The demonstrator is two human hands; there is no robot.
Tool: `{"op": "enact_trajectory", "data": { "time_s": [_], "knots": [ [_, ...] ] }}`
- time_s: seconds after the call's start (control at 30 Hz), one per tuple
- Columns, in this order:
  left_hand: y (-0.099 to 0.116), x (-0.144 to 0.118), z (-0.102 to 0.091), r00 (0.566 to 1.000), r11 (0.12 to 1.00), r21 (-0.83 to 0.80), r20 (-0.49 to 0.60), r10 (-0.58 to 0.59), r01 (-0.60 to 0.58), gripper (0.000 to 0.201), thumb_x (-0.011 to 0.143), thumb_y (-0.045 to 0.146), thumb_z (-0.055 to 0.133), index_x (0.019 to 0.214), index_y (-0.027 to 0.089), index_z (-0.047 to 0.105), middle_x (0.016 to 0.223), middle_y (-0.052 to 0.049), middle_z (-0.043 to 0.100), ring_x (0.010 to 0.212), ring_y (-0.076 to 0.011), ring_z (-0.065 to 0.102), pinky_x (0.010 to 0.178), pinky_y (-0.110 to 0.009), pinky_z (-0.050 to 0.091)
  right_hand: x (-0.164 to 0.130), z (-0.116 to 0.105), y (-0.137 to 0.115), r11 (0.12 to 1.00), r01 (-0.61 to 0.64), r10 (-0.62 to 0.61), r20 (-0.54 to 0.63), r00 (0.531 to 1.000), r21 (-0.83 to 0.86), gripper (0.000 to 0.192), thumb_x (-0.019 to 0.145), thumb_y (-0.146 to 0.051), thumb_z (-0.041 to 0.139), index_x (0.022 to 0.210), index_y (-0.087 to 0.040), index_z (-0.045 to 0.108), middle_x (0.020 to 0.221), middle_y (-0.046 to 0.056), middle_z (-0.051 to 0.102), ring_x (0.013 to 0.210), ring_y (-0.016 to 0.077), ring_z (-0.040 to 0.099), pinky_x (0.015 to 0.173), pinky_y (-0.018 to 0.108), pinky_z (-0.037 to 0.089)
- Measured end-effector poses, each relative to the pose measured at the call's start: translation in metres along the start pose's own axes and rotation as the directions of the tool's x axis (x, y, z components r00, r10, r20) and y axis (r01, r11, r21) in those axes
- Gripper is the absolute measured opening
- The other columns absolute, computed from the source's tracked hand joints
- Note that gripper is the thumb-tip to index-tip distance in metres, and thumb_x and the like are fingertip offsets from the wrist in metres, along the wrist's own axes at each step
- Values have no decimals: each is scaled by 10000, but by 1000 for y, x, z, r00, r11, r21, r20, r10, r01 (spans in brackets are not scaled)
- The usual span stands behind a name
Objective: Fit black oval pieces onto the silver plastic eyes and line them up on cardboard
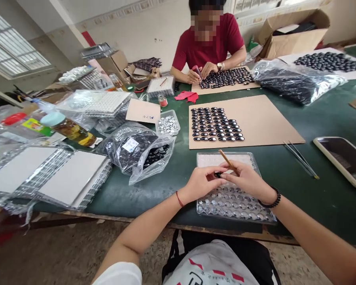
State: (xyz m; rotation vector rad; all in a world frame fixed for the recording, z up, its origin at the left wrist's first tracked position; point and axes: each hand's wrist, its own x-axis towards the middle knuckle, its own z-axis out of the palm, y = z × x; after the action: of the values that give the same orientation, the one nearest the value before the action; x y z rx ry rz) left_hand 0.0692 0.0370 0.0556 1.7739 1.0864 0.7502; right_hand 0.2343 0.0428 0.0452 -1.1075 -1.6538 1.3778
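My left hand (200, 183) pinches a small shiny black oval piece (218, 174) between thumb and fingertips. Meeting it from the other side, my right hand (250, 181) grips a thin brown wooden stick (227, 159), its thumb against the black piece. Both hands are above a clear plastic tray (234, 215) with rows of round cups holding small round silvery pieces. Beyond the tray lies a brown board (273, 118) with rows of black oval pieces (215, 124) on its left part. Metal tweezers (301, 160) rest to the right.
Left of the tray sits an open plastic bag (136, 148) of black pieces, near a small tub (168, 123) of silvery parts. A phone (344, 160) lies at right. Across the table, a person in a red shirt (210, 43) works over another board of black pieces.
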Motion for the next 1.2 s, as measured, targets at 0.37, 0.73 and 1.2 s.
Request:
{"op": "enact_trajectory", "data": {
  "time_s": [0.37,0.73,1.2],
  "knots": [
    [-53,-5,-112,873,539,752,-483,62,378,303,860,308,326,948,153,571,866,-81,634,823,-196,569,781,-299,391,1,-27,6,995,-59,71,-150,986,85,296,760,-410,576,919,-160,563,545,-47,393,401,53,262,363,187,197],
    [-95,38,-126,891,272,851,-449,-63,448,434,843,400,287,1022,99,545,932,-184,598,825,-292,568,685,-358,389,1,-31,-9,998,35,-21,-248,968,53,231,758,-353,560,867,-149,569,621,-13,466,435,63,302,378,193,238],
    [-82,27,-144,793,916,-374,-509,-335,147,117,765,264,503,705,165,485,538,40,400,445,-72,381,422,-180,301,146,-135,26,873,-81,-206,-515,832,-480,129,726,-143,508,818,-134,598,846,57,614,807,174,540,743,292,400]
  ]
}}
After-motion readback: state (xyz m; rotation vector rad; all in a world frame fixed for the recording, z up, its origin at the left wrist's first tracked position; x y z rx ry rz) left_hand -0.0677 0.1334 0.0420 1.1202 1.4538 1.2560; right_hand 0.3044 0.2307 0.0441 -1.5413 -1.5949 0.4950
